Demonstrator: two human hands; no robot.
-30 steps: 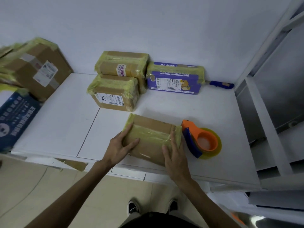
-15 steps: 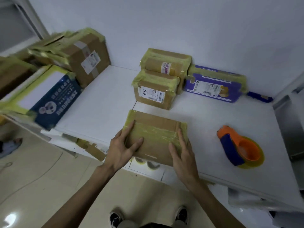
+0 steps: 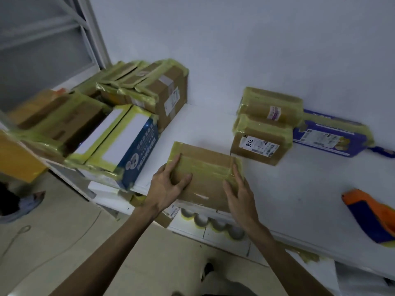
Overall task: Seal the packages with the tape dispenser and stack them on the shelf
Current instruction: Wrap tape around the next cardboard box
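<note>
A flat brown cardboard package [image 3: 206, 167] wrapped in yellowish tape sits at the front edge of the white table [image 3: 299, 189]. My left hand [image 3: 168, 184] grips its left end, thumb on top. My right hand [image 3: 240, 193] holds its right end, fingers along the side. The orange and blue tape dispenser [image 3: 372, 216] lies on the table at the far right, well away from both hands. To the left, the shelf [image 3: 68, 167] carries a pile of taped packages, with a blue and white box [image 3: 128, 144] in front.
Two taped brown boxes [image 3: 265, 129] are stacked against the wall behind, a purple taped package [image 3: 333, 135] to their right. Several tape rolls [image 3: 213, 223] sit under the table front. A metal shelf frame [image 3: 92, 39] rises at the upper left.
The view has swung left, bringing the shelf pile into sight. Both hands carry the package leftward along the table front, away from the tape dispenser.
</note>
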